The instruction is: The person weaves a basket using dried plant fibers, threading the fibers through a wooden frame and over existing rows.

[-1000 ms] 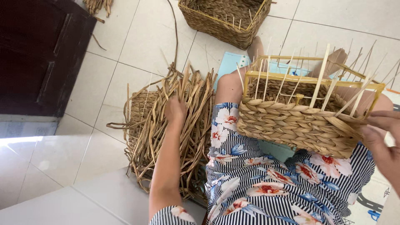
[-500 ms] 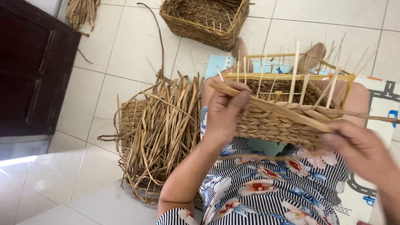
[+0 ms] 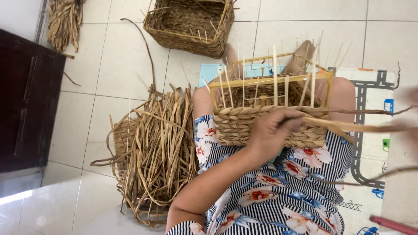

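head view, looking down on a seated person at work on a half-woven basket (image 3: 270, 126). the basket rested on the person's lap, its woven lower band of braided dry fibre facing the camera and a yellow wire frame (image 3: 270, 80) standing above it, with pale upright stakes (image 3: 275, 74) rising past the top rail. the left hand (image 3: 273, 130) lay against the near wall of the basket, at the upper edge of the braided band, with its fingers curled closed around the near end of a flat straw strand (image 3: 348, 126). that strand ran from the hand out to the right, across the basket's right corner. the right hand (image 3: 407, 113) appeared only as a motion-blurred patch at the right edge of the frame, close to the far end of the strand; whether it was open or gripping could not be told. a loose pile of dry straw (image 3: 156, 152) lay on the white tiled floor (image 3: 109, 65) just left of the person's lap. a finished woven basket (image 3: 189, 24) stood on the floor at the far side, well apart from the lap. a second, smaller straw bundle (image 3: 64, 19) lay at the far left, next to a dark wooden cabinet (image 3: 26, 104). a play mat with a printed road pattern (image 3: 370, 148) lay under the person on the right.
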